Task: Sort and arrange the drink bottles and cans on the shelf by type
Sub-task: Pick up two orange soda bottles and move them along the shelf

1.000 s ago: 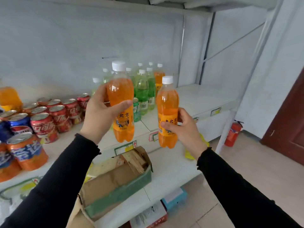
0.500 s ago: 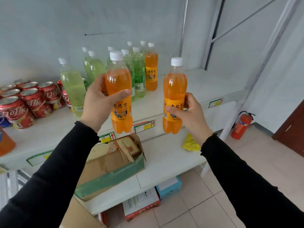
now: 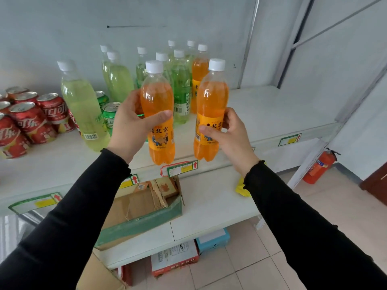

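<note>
My left hand (image 3: 129, 126) grips an orange soda bottle (image 3: 157, 99) with a white cap, upright above the front edge of the white shelf (image 3: 272, 114). My right hand (image 3: 228, 135) grips a second orange soda bottle (image 3: 211, 97) just to its right. Behind them a third orange bottle (image 3: 199, 68) stands on the shelf among several green bottles (image 3: 181, 84). A pale yellow-green bottle (image 3: 83, 105) stands to the left, beside green cans (image 3: 110, 115) and red cola cans (image 3: 31, 120).
The shelf's right part lies bare. On the lower shelf (image 3: 209, 206) sit a torn cardboard box (image 3: 142, 210) and a yellow packet (image 3: 241, 187). Cartons (image 3: 173, 256) stand on the tiled floor. A red fire extinguisher (image 3: 318, 166) stands at the right by a shelf post.
Both hands have carried their orange bottles closer to the bottle group, and the two bottles are closer together. The view has shifted right, with fewer cans showing at the left.
</note>
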### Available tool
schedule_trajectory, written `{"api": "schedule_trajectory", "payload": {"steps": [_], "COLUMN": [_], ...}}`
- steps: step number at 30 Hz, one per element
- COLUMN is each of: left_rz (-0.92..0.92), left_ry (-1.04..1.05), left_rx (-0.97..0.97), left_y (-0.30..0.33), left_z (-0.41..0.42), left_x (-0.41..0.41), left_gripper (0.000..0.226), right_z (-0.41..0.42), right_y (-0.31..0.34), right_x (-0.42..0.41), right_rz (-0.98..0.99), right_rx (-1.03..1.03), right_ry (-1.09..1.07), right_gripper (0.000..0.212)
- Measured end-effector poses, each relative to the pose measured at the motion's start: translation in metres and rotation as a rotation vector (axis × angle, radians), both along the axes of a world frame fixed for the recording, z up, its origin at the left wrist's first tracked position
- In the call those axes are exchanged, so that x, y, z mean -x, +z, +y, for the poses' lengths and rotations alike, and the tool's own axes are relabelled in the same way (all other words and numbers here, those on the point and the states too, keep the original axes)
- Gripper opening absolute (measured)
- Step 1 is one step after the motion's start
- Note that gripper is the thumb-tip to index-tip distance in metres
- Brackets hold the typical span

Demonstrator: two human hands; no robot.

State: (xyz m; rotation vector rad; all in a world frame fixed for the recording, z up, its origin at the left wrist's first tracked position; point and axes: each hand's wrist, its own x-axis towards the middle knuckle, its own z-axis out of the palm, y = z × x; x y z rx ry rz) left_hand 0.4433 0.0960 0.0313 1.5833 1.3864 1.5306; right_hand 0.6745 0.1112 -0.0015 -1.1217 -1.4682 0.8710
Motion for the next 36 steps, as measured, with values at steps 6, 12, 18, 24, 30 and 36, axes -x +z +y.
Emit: {"api": "schedule_trajectory", "payload": {"steps": [6, 12, 18, 24, 30, 36], "left_rz": [0.036, 0.051, 0.29, 0.337, 0.313, 0.305], "left_ry": [0.096, 0.137, 0.085, 0.105, 0.09, 0.077], "left_rx": [0.029, 0.077, 0.135, 0.136, 0.164, 0.171], "left_y": [-0.005, -0.005, 0.008, 0.011, 0.015, 0.015], "left_z": [0.018, 0.03, 0.031, 0.034, 0.031, 0.031], "left_x": [-0.012, -0.009, -0.005, -0.012, -0.009, -0.008], "left_gripper": [0.06, 0.069, 0.086, 0.083, 0.087, 0.087], "right_z": [0.045, 0.078, 0.087, 0.09, 0.096, 0.096], "right_y": [-0.004, -0.017, -0.025, -0.036, -0.033, -0.033], "right_x": [0.008, 0.021, 0.022, 0.01, 0.009, 0.008], "right_rz": [-0.029, -0.051, -0.104, -0.262, -0.302, -0.31], "right_rx": [-0.013, 0.001, -0.011, 0.006, 0.001, 0.009], "right_ry": [0.148, 0.265, 0.356, 0.426, 0.464, 0.488], "right_gripper": [0.056, 0.059, 0.066, 0.076, 0.082, 0.082]}}
